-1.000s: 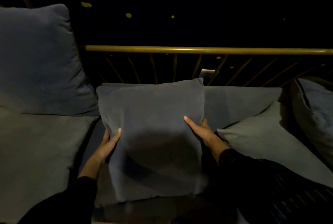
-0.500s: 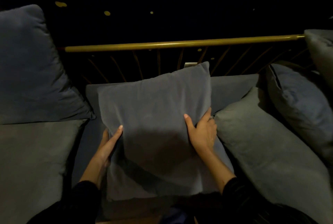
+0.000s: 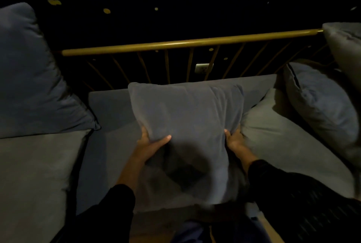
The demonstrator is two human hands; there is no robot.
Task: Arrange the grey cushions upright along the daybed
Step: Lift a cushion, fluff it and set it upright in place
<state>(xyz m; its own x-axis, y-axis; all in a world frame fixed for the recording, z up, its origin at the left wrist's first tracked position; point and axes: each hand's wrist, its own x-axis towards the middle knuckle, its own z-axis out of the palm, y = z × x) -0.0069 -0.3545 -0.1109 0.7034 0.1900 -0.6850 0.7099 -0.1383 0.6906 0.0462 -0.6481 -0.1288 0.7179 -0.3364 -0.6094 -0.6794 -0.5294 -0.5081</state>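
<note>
I hold a grey cushion in the middle of the daybed, its top edge near the brass rail. My left hand grips its left side with the thumb across the front. My right hand grips the right side, fingers tucked behind. A large grey cushion stands upright at the far left. A paler cushion lies slanted at the right, touching the held one. Behind it a bluish cushion leans back, and another cushion shows at the right edge.
The daybed mattress shows bare between the left cushion and the held one. A flat grey cushion lies at the lower left. Slanted brass spindles run under the rail, with a white wall socket behind them. The room beyond is dark.
The held cushion has moved right and back toward the rail. Both hands have shifted lower on its sides, and the left thumb now lies across its front.
</note>
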